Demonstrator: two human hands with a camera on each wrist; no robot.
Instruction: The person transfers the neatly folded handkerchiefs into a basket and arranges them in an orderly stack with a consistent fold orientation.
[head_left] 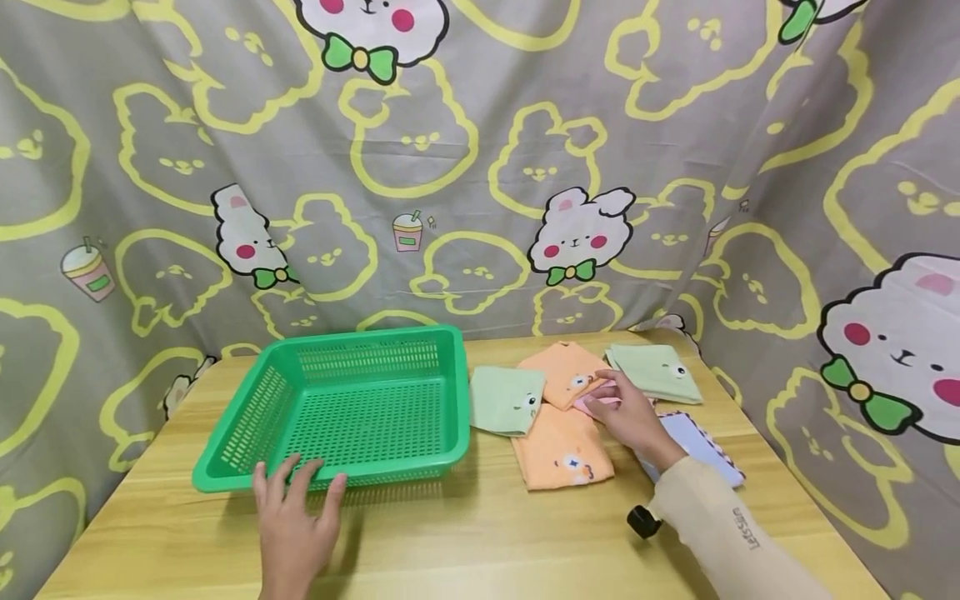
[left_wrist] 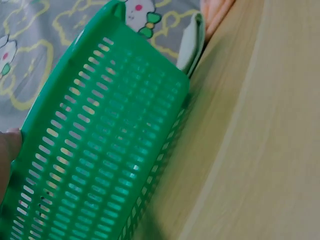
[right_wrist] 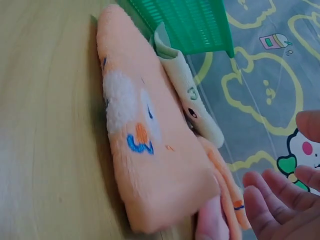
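Note:
My left hand (head_left: 294, 521) is at the near rim of a green perforated plastic basket (head_left: 375, 471), fingers spread and reaching over the edge. In the left wrist view a fingertip (left_wrist: 14, 142) touches the basket's rim. My right hand (head_left: 630, 417) hovers over a group of folded cloths with loosely bent fingers and nothing held. Beneath and left of it lie an orange cloth (head_left: 551, 446) with an embroidered face, a second orange cloth (head_left: 551, 371) behind, and a bit of pink cloth (right_wrist: 211, 222). A light green cloth (head_left: 501, 400) overlaps the front orange one beside the basket.
Another light green cloth (head_left: 648, 371) lies at the back right. A pale cloth with a patterned edge (head_left: 697, 446) sits partly under the right forearm. A black device (head_left: 642, 522) is by the right sleeve. A printed curtain (head_left: 480, 167) hangs around the wooden table (head_left: 450, 550).

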